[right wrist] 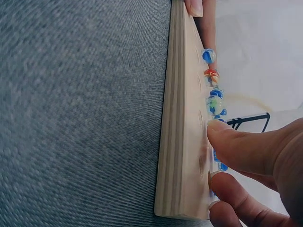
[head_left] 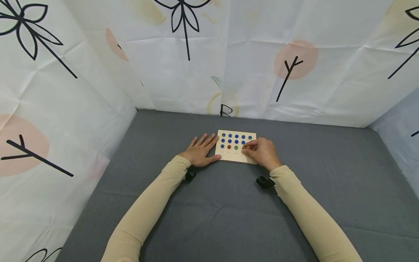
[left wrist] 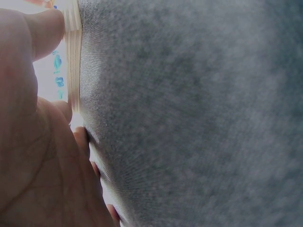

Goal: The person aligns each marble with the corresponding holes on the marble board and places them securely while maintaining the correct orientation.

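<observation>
A pale wooden board with rows of round hollows lies on the table. Blue marbles fill its back rows. The row nearer me holds a blue marble, a red marble and a green marble. My left hand lies with fingers spread at the board's left side, thumb on its front left corner. Over the board's right side, my right hand pinches a reddish-orange marble at that same row, mostly hidden by the fingertips. The front row shows bare hollows.
A dark grey cloth covers the table. White patterned sheets hang behind it and at both sides. A black wrist device sits under the right wrist, another under the left.
</observation>
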`<action>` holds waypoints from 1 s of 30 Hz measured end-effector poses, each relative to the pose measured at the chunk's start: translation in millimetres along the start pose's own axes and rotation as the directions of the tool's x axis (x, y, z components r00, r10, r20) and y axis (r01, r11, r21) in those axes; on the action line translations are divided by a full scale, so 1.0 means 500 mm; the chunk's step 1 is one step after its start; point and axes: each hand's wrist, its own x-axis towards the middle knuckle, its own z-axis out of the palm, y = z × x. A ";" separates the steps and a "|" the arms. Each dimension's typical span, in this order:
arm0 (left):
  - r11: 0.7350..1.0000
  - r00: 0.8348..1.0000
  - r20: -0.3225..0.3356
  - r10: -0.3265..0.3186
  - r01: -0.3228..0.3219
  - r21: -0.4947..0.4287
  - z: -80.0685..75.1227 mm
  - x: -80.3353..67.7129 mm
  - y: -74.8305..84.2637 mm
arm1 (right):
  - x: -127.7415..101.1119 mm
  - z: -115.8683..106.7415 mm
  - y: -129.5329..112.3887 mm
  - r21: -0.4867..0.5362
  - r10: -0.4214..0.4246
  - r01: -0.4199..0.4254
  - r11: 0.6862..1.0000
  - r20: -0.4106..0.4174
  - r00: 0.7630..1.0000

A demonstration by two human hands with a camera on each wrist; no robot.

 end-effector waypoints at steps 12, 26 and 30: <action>1.000 1.000 0.002 0.003 -0.003 0.003 -0.004 -0.003 0.001 | 0.004 0.004 -0.001 -0.021 0.008 -0.008 1.000 -0.001 1.000; 1.000 1.000 0.006 -0.003 0.003 0.002 -0.011 -0.011 0.011 | 0.006 0.006 -0.003 -0.041 0.013 -0.013 0.999 0.004 1.000; 1.000 1.000 0.002 0.004 -0.004 0.002 -0.013 -0.011 0.010 | 0.007 0.006 -0.002 -0.041 0.014 -0.014 0.999 0.001 1.000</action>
